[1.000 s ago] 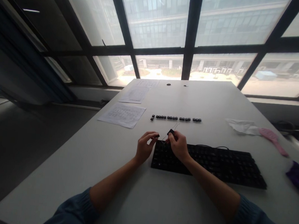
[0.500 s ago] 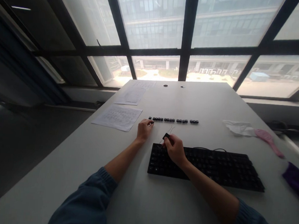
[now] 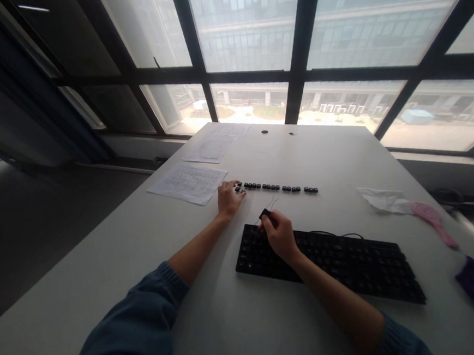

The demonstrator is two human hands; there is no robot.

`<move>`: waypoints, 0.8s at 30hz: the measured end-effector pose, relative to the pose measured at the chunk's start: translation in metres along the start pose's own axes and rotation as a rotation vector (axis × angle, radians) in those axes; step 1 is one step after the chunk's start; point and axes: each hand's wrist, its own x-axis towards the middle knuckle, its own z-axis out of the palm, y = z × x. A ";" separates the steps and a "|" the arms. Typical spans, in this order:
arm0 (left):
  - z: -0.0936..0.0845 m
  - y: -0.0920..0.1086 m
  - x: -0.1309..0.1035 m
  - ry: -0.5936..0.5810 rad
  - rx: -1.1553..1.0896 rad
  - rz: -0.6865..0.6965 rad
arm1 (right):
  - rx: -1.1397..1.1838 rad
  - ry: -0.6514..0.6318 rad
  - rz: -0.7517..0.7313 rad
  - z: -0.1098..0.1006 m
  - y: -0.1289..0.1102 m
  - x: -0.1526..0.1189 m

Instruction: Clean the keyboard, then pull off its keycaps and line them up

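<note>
1 row of caps [image 3: 273, 187] laid out, a 2nd begun.
Keyboard [image 3: 349, 263] looks mostly unstripped; right hand [image 3: 280, 235] fingers clamp the puller [image 3: 264, 214]; left hand [image 3: 227, 200] fingers' grip unclear.

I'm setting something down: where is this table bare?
Bare white tabletop: beyond the row of small black keycaps, right of the white paper sheets; also between the forearms, nearer than the long black keyboard. Crowded: left hand at the row's left end, right hand over the keyboard.
</note>
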 end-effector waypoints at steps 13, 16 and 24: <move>0.004 -0.004 0.008 -0.030 0.064 -0.066 | -0.005 -0.009 0.000 0.000 0.000 0.001; 0.002 -0.003 0.005 -0.031 0.086 -0.027 | -0.005 -0.016 -0.003 -0.001 -0.001 0.000; 0.004 -0.003 0.005 -0.040 0.157 0.004 | -0.029 -0.015 -0.015 -0.001 -0.001 0.000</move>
